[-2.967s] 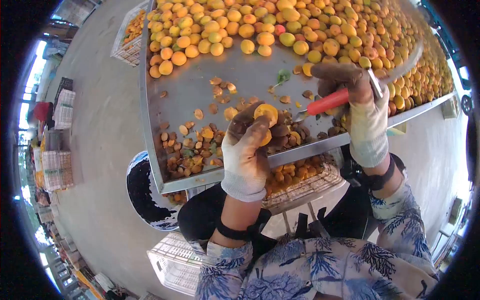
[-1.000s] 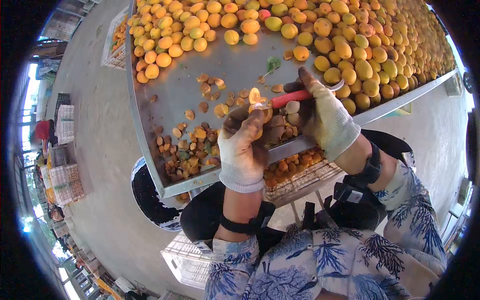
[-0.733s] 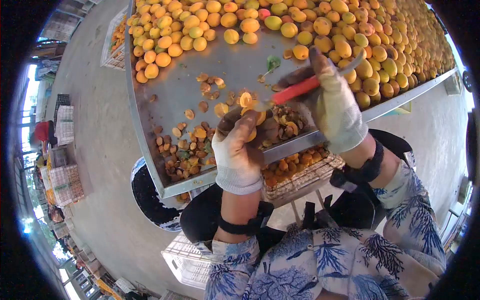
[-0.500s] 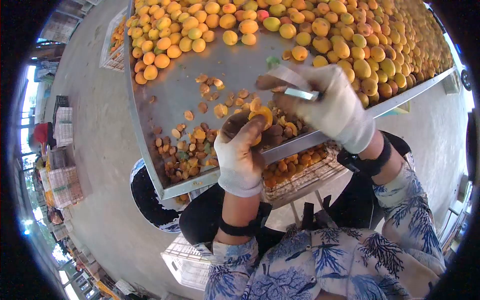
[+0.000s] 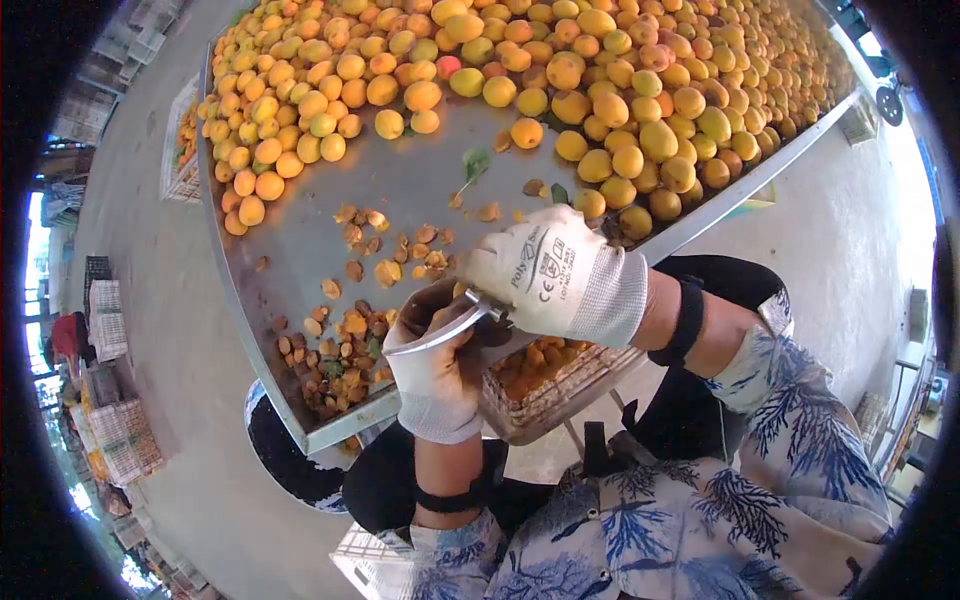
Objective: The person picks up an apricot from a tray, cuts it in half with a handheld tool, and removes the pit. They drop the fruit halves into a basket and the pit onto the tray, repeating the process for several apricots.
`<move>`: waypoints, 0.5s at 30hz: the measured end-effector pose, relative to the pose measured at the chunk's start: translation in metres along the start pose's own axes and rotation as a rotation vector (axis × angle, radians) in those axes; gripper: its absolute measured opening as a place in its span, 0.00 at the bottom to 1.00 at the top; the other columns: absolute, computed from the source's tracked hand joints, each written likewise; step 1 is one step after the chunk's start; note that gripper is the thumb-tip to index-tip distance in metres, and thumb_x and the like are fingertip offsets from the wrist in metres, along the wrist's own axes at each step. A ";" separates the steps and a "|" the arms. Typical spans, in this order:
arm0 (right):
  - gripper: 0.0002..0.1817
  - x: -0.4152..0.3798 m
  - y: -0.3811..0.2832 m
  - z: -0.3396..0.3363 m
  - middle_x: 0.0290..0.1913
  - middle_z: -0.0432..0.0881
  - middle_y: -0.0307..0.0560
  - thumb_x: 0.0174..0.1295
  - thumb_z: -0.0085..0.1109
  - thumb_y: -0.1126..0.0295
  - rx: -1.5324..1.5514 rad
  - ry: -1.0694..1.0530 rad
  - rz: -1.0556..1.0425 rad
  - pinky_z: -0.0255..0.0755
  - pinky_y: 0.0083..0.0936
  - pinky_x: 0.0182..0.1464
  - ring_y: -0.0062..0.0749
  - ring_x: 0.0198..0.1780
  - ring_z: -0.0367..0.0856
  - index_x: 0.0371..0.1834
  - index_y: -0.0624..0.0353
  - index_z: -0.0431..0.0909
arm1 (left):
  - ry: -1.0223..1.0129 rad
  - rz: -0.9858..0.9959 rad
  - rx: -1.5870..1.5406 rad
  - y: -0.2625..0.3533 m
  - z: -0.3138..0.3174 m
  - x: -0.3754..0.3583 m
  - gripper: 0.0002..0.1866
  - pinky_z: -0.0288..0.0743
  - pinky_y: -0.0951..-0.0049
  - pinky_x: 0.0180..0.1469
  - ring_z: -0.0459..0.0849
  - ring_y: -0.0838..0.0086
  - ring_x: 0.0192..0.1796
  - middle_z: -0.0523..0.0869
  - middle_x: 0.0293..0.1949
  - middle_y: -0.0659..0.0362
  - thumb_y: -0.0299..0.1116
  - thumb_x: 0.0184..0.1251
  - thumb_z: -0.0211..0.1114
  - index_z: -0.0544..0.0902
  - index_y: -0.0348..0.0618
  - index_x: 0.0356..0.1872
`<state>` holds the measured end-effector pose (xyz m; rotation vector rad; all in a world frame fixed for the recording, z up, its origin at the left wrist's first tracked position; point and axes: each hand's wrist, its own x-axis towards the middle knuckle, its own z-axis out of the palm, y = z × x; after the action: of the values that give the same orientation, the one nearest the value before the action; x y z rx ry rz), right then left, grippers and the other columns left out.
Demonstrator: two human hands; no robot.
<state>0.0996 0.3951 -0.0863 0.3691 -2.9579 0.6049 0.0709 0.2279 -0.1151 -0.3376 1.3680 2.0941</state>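
Observation:
My left hand [image 5: 436,375], in a white glove with dark-stained fingers, is closed over the tray's near edge. A sliver of orange apricot [image 5: 460,288] shows between the hands; most of the fruit is hidden. My right hand [image 5: 555,272], in a white glove with printed markings, is closed around a knife whose handle is mostly covered. Its curved silver blade [image 5: 435,335] reaches left across the fingers of my left hand. Both hands meet above the metal tray [image 5: 330,190]. Apricot stones and scraps [image 5: 350,345] lie on the tray beside my left hand.
Whole apricots [image 5: 640,130] cover the far and right parts of the tray. A green leaf [image 5: 475,165] lies mid-tray. Under the near edge sits a crate of orange fruit pieces [image 5: 535,372]. A dark bucket [image 5: 290,460] stands at left, with a white crate [image 5: 365,560] near my legs.
My right hand has come left and in against my left hand, and the blade now lies over the left fingers. The whole view has also shifted.

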 end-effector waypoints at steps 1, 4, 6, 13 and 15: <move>0.14 -0.003 0.001 0.000 0.32 0.83 0.45 0.50 0.66 0.62 -0.004 0.003 0.000 0.78 0.37 0.34 0.45 0.32 0.84 0.39 0.54 0.79 | -0.004 0.003 0.000 -0.001 -0.004 0.000 0.14 0.87 0.65 0.38 0.88 0.64 0.38 0.86 0.37 0.50 0.20 0.60 0.65 0.77 0.27 0.47; 0.09 -0.003 0.001 -0.011 0.29 0.82 0.48 0.52 0.63 0.70 0.160 0.210 0.187 0.77 0.36 0.35 0.47 0.33 0.84 0.38 0.53 0.81 | -0.143 -0.016 0.123 0.011 0.002 -0.009 0.16 0.81 0.72 0.47 0.87 0.71 0.41 0.87 0.40 0.50 0.21 0.56 0.64 0.82 0.29 0.47; 0.10 0.003 0.019 -0.016 0.30 0.83 0.51 0.57 0.60 0.61 0.098 0.133 0.368 0.77 0.41 0.38 0.48 0.35 0.84 0.36 0.54 0.82 | -0.320 0.016 0.429 0.015 0.010 -0.015 0.16 0.80 0.73 0.47 0.87 0.72 0.41 0.88 0.41 0.51 0.22 0.57 0.64 0.83 0.31 0.47; 0.16 0.027 0.084 -0.041 0.39 0.85 0.55 0.56 0.59 0.59 -0.121 0.253 0.585 0.77 0.44 0.46 0.51 0.44 0.84 0.43 0.56 0.82 | -0.631 0.099 0.756 0.011 0.023 -0.020 0.19 0.75 0.76 0.52 0.83 0.80 0.45 0.88 0.43 0.55 0.20 0.55 0.64 0.83 0.33 0.51; 0.17 0.040 0.094 -0.034 0.41 0.85 0.55 0.56 0.61 0.61 -0.161 0.088 0.639 0.77 0.42 0.47 0.49 0.45 0.84 0.47 0.55 0.81 | -0.530 0.088 0.694 0.012 0.023 -0.014 0.19 0.75 0.76 0.53 0.83 0.79 0.47 0.88 0.44 0.57 0.21 0.57 0.64 0.82 0.32 0.53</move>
<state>0.0385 0.4834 -0.0842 -0.6223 -2.9773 0.4057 0.0772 0.2402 -0.0886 0.5309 1.6580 1.4746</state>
